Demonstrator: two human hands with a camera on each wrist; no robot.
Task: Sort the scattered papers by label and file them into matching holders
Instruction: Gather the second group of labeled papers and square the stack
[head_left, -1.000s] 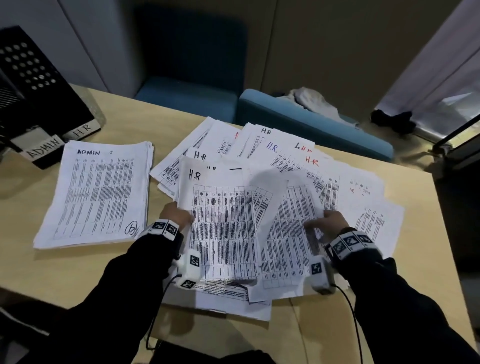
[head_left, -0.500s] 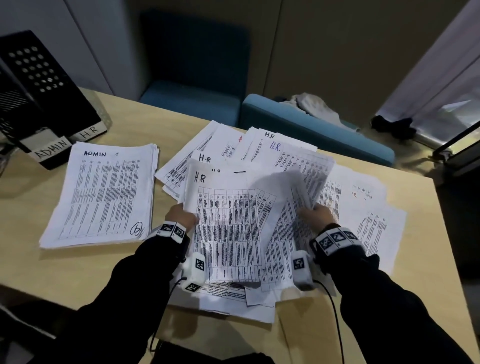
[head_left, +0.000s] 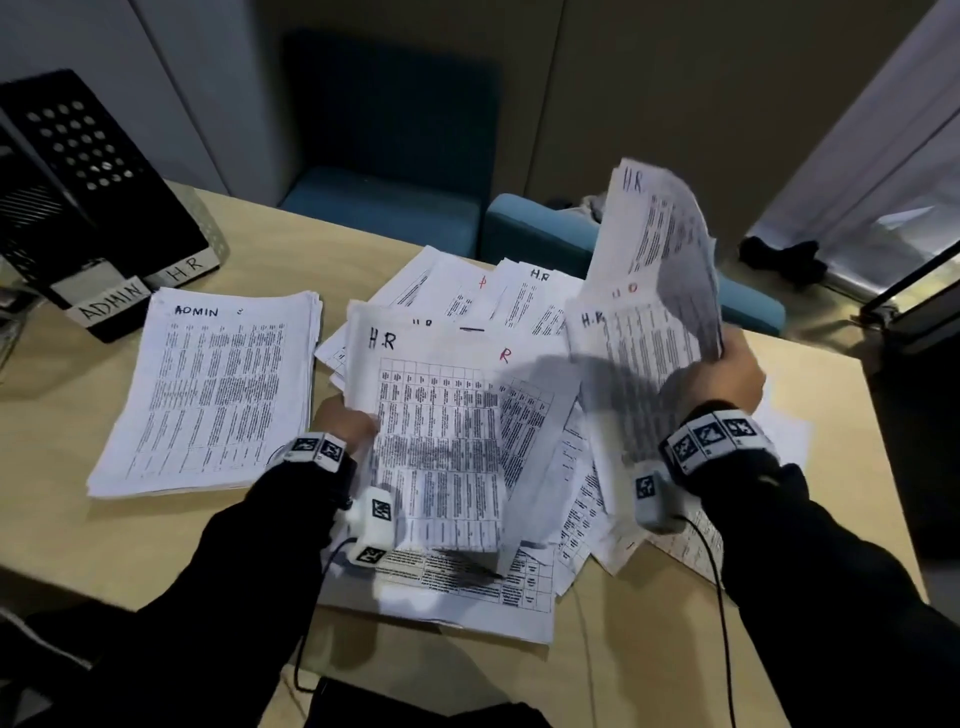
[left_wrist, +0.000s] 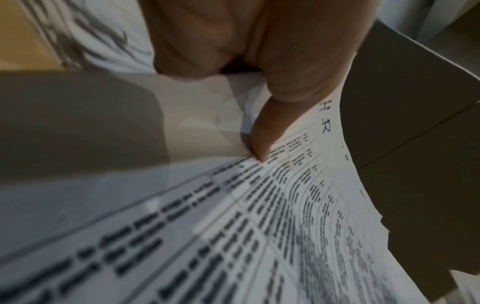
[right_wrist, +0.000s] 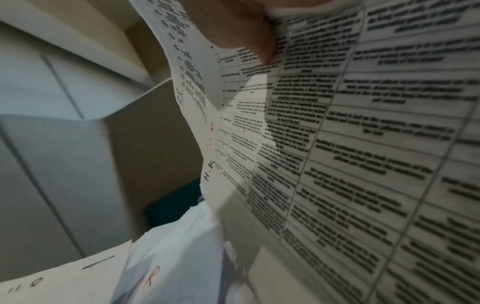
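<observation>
Loose printed sheets marked H.R (head_left: 524, 306) lie scattered over the middle of the wooden table (head_left: 104, 540). My left hand (head_left: 345, 423) pinches a bundle of H.R sheets (head_left: 441, 415) by its left edge, thumb on top (left_wrist: 262, 131). My right hand (head_left: 727, 374) grips a second sheaf of H.R sheets (head_left: 654, 270) lifted upright above the pile; its thumb (right_wrist: 249, 35) presses on the print. A squared ADMIN stack (head_left: 218, 384) lies at the left. Black holders labelled ADMIN (head_left: 111, 306) and H.R (head_left: 184, 270) stand at the far left.
Two blue chairs (head_left: 384, 208) (head_left: 540, 228) stand behind the table's far edge. More sheets (head_left: 467, 592) spread toward the near edge under my wrists. A dark cabinet (head_left: 919, 415) flanks the table's right side.
My right hand has gathered sheets from the right of the pile and lifted them upright, up and to the right. The left hand keeps its hold on its bundle.
</observation>
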